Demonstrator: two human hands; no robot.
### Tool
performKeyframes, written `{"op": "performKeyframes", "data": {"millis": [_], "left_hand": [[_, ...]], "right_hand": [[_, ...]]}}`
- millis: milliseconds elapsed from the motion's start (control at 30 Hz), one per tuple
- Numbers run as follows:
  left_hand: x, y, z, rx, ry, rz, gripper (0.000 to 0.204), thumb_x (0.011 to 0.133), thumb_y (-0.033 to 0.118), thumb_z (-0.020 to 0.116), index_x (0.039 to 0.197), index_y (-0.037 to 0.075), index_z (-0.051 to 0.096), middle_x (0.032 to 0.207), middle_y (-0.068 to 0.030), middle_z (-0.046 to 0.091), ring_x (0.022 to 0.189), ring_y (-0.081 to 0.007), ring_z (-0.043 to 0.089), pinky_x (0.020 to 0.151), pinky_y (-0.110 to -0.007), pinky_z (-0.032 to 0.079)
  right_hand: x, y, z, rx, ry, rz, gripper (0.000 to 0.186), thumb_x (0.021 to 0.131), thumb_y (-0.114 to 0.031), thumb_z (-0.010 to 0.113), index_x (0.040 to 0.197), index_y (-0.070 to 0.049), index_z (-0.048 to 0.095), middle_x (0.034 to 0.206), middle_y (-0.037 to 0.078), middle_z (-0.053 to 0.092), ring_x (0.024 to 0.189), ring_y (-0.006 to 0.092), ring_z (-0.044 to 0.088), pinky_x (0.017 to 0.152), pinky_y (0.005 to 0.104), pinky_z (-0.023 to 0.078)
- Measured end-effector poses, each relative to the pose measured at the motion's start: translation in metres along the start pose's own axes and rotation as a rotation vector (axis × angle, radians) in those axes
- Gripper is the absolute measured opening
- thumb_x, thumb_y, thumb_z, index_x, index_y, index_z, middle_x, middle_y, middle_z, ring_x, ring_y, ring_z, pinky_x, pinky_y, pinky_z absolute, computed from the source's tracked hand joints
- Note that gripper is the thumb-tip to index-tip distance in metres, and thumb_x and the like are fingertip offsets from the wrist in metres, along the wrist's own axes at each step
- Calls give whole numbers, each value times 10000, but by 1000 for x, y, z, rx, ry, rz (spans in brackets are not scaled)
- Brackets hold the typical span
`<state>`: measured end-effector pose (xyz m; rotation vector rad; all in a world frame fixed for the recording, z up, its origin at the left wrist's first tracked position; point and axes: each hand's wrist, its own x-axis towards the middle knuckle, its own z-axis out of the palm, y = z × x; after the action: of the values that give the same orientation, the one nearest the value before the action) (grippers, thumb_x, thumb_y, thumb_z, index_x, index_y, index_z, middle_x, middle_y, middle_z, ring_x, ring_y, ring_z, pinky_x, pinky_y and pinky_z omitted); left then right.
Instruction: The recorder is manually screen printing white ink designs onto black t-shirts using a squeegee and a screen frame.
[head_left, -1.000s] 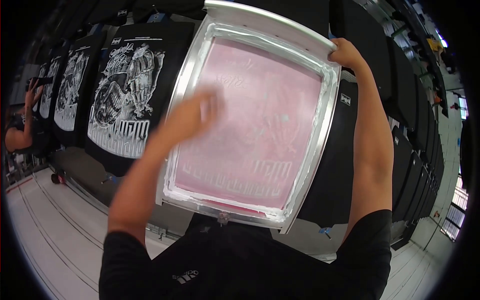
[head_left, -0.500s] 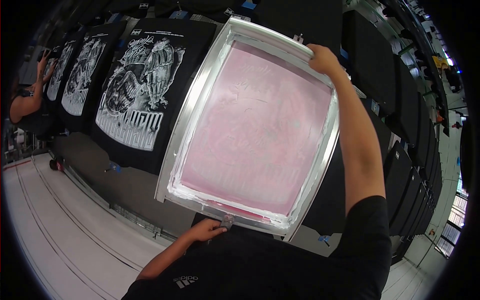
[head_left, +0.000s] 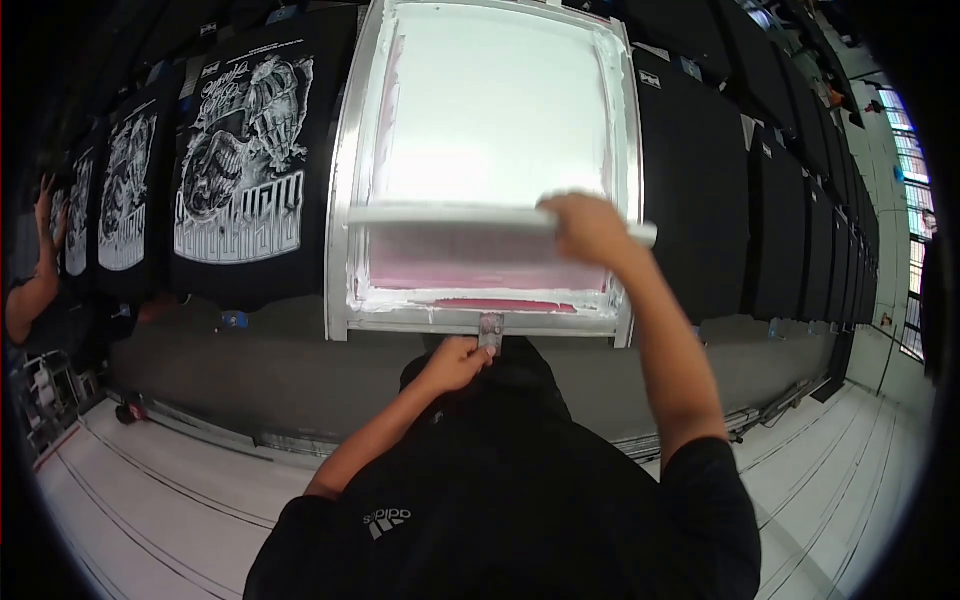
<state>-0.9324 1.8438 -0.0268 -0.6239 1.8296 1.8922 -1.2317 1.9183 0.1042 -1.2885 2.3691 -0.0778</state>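
Note:
A metal-framed printing screen [head_left: 340, 180] lies before me over a dark surface. White ink coats most of its mesh, and a pink strip of mesh shows along the near side. Across the screen runs a long squeegee [head_left: 450, 214], blurred by motion. My right hand [head_left: 590, 230] is closed on it near its right end. My left hand [head_left: 460, 362] pinches a small metal tab [head_left: 491, 328] at the middle of the frame's near edge.
To the left lie black T-shirts with a white skeletal print [head_left: 240, 150]. Plain black T-shirts [head_left: 695, 190] line the right. At far left another person's arm [head_left: 38, 270] is raised. A pale floor [head_left: 180, 470] shows below the table edge.
My right hand has pulled the squeegee from the far end toward me, leaving white ink over the pink mesh. The screen now appears straighter in view. My left hand still pinches the tab.

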Motion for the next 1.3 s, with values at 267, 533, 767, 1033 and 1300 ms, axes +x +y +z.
{"op": "performKeyframes", "data": {"millis": [267,533,767,1033,1300], "left_hand": [[-14,21,11,368,132,-126,392,950,376,564,1193,85,665,1170,-156,676,1156,-314,601,990,-388,439],[-55,47,-23,455,54,-292,488,868,478,672,1030,20,721,904,-182,713,880,-304,687,808,-408,525],[-59,9,-192,225,1198,130,489,1025,419,489,1240,2,628,1013,-83,674,920,-122,589,821,-270,470],[-27,24,-141,-235,914,-36,505,1046,441,437,1143,-5,653,979,-16,653,849,-96,546,765,-268,459],[70,121,85,-174,858,109,556,1050,423,428,1301,-51,574,1129,-128,668,1053,-185,580,936,-324,454]], "right_hand": [[-135,-68,70,128,200,-107,385,657,17,581,1035,-38,623,880,90,633,858,300,582,747,397,469],[-147,2,16,-36,137,63,343,739,-64,658,1083,-77,660,950,84,673,1000,294,586,972,580,356],[-136,104,57,797,273,49,307,715,-114,815,1000,-51,720,902,69,693,925,198,643,859,333,518],[-154,145,61,1296,231,259,301,747,-151,825,989,-22,703,886,52,697,835,147,650,764,319,530],[-304,326,23,1284,370,353,283,688,-71,805,931,-9,675,830,29,665,796,115,615,754,289,495]]}}
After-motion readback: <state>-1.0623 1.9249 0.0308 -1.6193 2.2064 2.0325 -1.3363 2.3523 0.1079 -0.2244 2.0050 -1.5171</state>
